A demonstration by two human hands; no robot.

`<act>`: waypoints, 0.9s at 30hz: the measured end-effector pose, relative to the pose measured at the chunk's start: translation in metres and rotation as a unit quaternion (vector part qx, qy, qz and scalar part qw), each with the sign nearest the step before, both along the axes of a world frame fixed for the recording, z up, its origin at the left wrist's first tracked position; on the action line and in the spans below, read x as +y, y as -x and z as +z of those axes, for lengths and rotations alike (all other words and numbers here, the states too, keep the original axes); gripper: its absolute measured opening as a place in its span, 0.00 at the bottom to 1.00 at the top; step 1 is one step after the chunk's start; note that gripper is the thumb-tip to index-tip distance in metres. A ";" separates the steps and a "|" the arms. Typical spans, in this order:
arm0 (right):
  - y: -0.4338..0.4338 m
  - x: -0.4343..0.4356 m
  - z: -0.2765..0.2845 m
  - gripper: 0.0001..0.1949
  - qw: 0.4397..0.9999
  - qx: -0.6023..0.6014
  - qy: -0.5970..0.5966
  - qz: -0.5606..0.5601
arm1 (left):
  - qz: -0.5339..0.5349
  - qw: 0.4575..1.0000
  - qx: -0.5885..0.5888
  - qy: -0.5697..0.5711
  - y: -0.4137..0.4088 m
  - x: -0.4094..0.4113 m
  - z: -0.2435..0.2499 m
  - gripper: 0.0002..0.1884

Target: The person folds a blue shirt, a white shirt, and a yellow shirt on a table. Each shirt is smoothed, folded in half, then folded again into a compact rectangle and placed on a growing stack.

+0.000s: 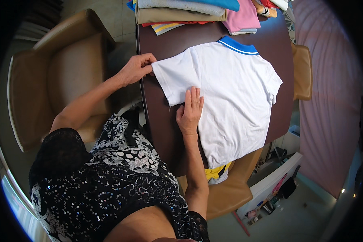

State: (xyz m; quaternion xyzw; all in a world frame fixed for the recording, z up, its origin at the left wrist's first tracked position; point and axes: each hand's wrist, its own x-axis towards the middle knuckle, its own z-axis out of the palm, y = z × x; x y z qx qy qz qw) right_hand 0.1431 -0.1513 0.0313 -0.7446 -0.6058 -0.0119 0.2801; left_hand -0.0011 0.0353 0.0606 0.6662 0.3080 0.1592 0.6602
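A white short-sleeved polo shirt (233,99) lies spread on the dark brown table (169,136), its blue collar (239,46) with a white stripe towards the far side. My left hand (137,69) pinches the hem corner of the near-left sleeve (175,75) at the table's left edge. Flat on the cloth where that sleeve meets the body rests my right hand (190,110), palm down with fingers together and the thumb a little apart. The opposite sleeve (274,83) lies bunched at its end. Wrinkles run across the lower part of the shirt.
Folded clothes (181,15) are stacked at the table's far end, beside a pink folded garment (242,16). Tan leather chairs stand left (75,66), right (302,72) and near (230,193). A yellow and grey cloth (216,174) shows below the shirt's hem. A pinkish curtain (326,90) hangs at right.
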 end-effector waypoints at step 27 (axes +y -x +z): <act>-0.001 0.006 -0.002 0.13 0.998 0.020 -0.059 0.021 | 0.055 0.995 0.005 0.079 -0.001 -0.010 -0.006 0.15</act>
